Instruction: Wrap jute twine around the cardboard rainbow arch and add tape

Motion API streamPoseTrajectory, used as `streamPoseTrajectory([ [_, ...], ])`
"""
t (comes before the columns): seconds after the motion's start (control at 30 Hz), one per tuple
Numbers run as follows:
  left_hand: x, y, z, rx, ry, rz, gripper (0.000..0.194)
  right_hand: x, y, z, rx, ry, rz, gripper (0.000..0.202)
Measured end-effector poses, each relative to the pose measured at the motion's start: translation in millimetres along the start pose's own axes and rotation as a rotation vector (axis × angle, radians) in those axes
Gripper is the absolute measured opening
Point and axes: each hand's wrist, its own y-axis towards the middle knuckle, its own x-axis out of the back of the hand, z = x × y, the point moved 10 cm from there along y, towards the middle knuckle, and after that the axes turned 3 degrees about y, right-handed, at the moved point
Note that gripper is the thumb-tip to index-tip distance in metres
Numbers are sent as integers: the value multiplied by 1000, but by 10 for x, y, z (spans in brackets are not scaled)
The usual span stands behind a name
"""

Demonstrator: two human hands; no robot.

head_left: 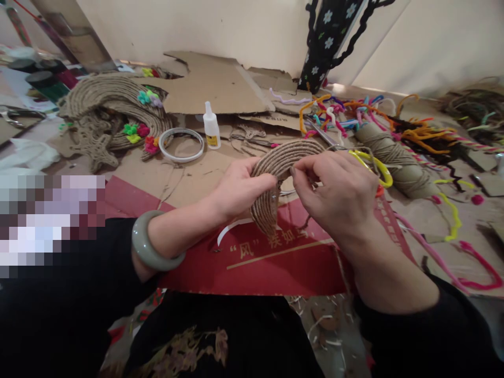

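Note:
A curved, crescent-like piece covered in rows of brown twine is held over a red printed board. My left hand grips its left side, thumb on the near face and fingers behind. At its inner edge, my right hand has thumb and forefinger pinched together on a strand of twine. A loose end of that strand hangs below the right hand. Behind my hands stands a small white glue bottle with a pointed nozzle, upright, beside a roll of tape.
Larger twine-covered pieces with pipe-cleaner flowers lie at the back left, a twine starfish in front. Cut cardboard lies behind. On the right are a twine spool, scissors and coloured pipe cleaners.

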Motion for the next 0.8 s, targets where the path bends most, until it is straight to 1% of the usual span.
streamPoseTrajectory([
  [0.53, -17, -1, -3, -41, -4, 18, 7, -16, 19, -73, -79, 123, 9, 13],
  [0.63, -22, 6, -2, -60, -34, 25, 7, 15, 30, -107, -89, 132, -17, 12],
  [0.7, -27, 8, 1, -68, -46, 34, 6, 14, 33, -163, -113, 177, -27, 9],
  [0.77, -24, 5, 9, -66, -45, 36, 7, -29, 34, -230, -137, 273, -12, 4],
  [0.8, -21, 1, 12, -62, -41, 36, 7, -58, 35, -258, -142, 325, 0, 6],
])
